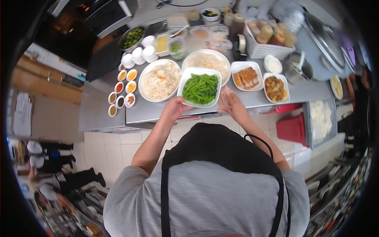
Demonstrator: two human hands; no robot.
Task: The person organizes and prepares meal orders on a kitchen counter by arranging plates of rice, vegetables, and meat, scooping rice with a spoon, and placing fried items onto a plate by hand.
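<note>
white, square, round-cornered dish [199, 105] of chopped bright-green vegetables [200, 87] at front edge of grey metal counter [94, 112]. left hand [173, 108] grips dish's near left corner; right hand [236, 106] just beside near right corner, contact and closure cannot be told. step in hand, as judged: steadying dish; next move probably calls for level support. white paper sheet [23, 114] at left: print too small to read; no brand legible.

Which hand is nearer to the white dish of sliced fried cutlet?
Right. The right hand is just in front and left of the dish; the left hand is farther left, at the bowl of greens.
</note>
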